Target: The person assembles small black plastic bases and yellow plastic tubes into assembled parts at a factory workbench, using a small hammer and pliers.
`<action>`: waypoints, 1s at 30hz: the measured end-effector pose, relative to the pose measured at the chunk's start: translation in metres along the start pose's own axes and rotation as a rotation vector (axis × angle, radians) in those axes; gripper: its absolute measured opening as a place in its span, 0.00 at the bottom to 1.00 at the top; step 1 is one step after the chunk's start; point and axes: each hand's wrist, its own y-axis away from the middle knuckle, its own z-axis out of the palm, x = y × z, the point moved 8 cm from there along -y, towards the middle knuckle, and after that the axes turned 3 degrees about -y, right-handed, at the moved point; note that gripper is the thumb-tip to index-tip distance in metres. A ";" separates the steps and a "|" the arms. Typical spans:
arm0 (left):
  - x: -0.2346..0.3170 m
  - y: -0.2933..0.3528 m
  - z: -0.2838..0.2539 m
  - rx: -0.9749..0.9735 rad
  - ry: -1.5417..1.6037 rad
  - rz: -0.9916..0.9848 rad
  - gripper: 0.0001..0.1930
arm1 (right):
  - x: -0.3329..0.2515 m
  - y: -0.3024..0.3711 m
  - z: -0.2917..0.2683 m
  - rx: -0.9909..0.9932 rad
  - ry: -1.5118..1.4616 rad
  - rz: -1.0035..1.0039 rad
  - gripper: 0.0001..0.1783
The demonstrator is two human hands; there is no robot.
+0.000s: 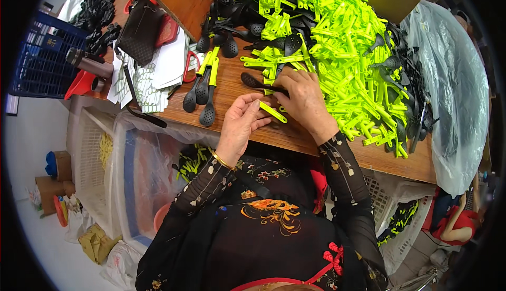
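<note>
Over the front of the wooden table, my left hand pinches a lime-green plastic handle between thumb and fingers. My right hand is closed on a black slotted spoon, its head pointing left above the green handle. Fingers of the right hand hide the spoon's far end. To the left lie several perforated black spoons fitted with green handles. Just beyond my hands, a black skimmer head rests among loose handles.
A large heap of lime-green handles covers the table's right side, with black utensil heads along it. Papers, red scissors and a dark bag are at left. Clear plastic sheeting hangs at right; lined crates stand below.
</note>
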 end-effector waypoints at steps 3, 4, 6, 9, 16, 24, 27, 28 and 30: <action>0.002 -0.001 0.004 0.014 0.000 -0.006 0.14 | -0.004 0.004 -0.012 0.102 -0.046 -0.018 0.11; 0.003 -0.001 0.008 -0.009 0.016 0.015 0.14 | -0.010 0.005 -0.020 0.138 -0.134 -0.016 0.11; 0.005 -0.001 0.014 -0.082 0.063 0.048 0.15 | -0.019 0.013 -0.021 0.123 -0.232 -0.015 0.11; 0.003 0.003 0.022 -0.117 0.200 -0.022 0.15 | -0.032 0.019 -0.036 0.177 -0.314 -0.111 0.12; 0.013 0.011 0.029 -0.193 0.204 0.103 0.13 | -0.033 0.036 -0.041 0.031 -0.593 0.022 0.22; 0.010 0.014 0.036 -0.117 0.219 0.118 0.11 | -0.038 0.058 -0.058 0.190 -0.305 -0.025 0.28; 0.007 0.020 0.040 -0.193 0.240 0.041 0.12 | -0.031 0.064 -0.067 0.197 -0.297 -0.055 0.23; 0.007 0.021 0.040 -0.245 0.239 0.035 0.14 | -0.031 0.066 -0.069 0.181 -0.284 -0.098 0.22; 0.013 0.023 0.041 -0.323 0.212 -0.003 0.15 | -0.030 0.068 -0.073 0.197 -0.293 -0.104 0.21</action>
